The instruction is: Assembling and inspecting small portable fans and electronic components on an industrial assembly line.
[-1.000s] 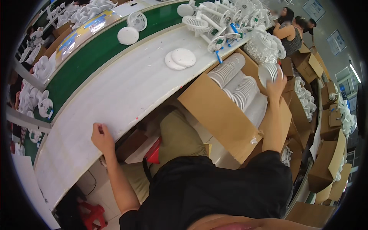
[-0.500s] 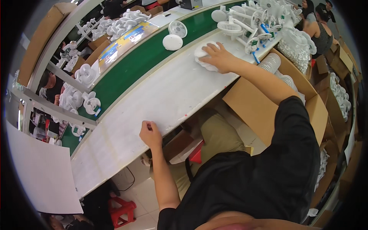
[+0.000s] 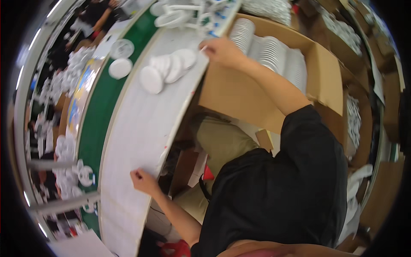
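Observation:
Several round white discs point(image 3: 151, 79) lie fanned out and overlapping on the white worktop point(image 3: 132, 128). My right hand point(image 3: 223, 52) is to their right, at the worktop's edge beside an open cardboard box point(image 3: 252, 96). Its fingers are drawn together in a pinch; a small pale bit shows at the fingertips, too blurred to name. My left hand point(image 3: 144, 181) is curled in a loose fist over the nearer part of the worktop, with nothing visible in it.
The box holds stacked white round parts point(image 3: 270, 53). Beyond the worktop runs a green conveyor belt point(image 3: 96, 115) with a small white fan head point(image 3: 121, 49) and a white disc point(image 3: 120, 68). White fan assemblies point(image 3: 180, 15) crowd the far end. A metal frame point(image 3: 64, 200) stands at left.
My right hand has let go of the white discs and moved right toward the box; the discs now lie spread out. The view has turned right. My left hand stays curled.

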`<act>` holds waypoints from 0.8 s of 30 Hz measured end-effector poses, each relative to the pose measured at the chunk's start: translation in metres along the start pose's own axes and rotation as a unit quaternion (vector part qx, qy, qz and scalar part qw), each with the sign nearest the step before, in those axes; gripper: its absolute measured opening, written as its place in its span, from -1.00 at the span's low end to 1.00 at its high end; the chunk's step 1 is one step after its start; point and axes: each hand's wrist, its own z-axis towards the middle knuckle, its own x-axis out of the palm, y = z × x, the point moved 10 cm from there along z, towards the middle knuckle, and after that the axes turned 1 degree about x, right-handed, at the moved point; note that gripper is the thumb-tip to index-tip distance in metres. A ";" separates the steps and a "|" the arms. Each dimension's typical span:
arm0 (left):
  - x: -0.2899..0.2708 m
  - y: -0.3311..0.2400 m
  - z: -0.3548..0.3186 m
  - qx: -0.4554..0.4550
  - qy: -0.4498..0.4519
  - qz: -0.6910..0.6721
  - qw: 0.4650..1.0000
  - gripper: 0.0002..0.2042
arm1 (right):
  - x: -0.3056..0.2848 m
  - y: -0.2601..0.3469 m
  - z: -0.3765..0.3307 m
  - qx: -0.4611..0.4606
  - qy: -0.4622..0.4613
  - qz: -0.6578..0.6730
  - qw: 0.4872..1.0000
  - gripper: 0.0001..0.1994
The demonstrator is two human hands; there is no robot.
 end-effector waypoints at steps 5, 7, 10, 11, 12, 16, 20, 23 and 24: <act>-0.041 0.021 0.030 -0.035 -0.007 -0.014 0.999 -0.84 | -0.111 -0.204 -0.082 0.236 -0.159 -0.126 0.950 -0.57; -0.048 0.028 0.038 -0.035 -0.005 -0.018 0.999 -0.83 | -0.116 -0.283 -0.118 0.332 -0.159 -0.151 0.917 -0.49; -0.069 0.044 0.047 -0.021 -0.015 0.025 0.999 -0.82 | -0.076 -0.318 -0.126 0.353 -0.092 -0.163 0.917 -0.32; -0.069 0.045 0.051 -0.014 -0.016 0.035 0.999 -0.82 | -0.070 -0.327 -0.132 0.362 -0.073 -0.168 0.914 -0.26; -0.075 0.049 0.052 -0.011 -0.022 0.042 0.999 -0.82 | -0.061 -0.321 -0.125 0.360 -0.072 -0.159 0.917 -0.26; -0.093 0.068 0.054 -0.023 -0.019 0.038 0.999 -0.82 | -0.020 -0.251 -0.106 0.369 0.127 -0.106 0.915 -0.08; -0.095 0.057 0.042 -0.037 -0.023 0.034 0.998 -0.82 | -0.019 -0.238 -0.125 0.352 0.203 -0.097 0.909 -0.11; -0.086 0.050 0.034 -0.045 -0.021 0.026 0.998 -0.82 | -0.028 -0.265 -0.138 0.354 0.180 -0.116 0.910 -0.13; -0.081 0.047 0.032 -0.043 -0.015 0.024 0.999 -0.83 | -0.034 -0.279 -0.143 0.364 0.131 -0.130 0.913 -0.15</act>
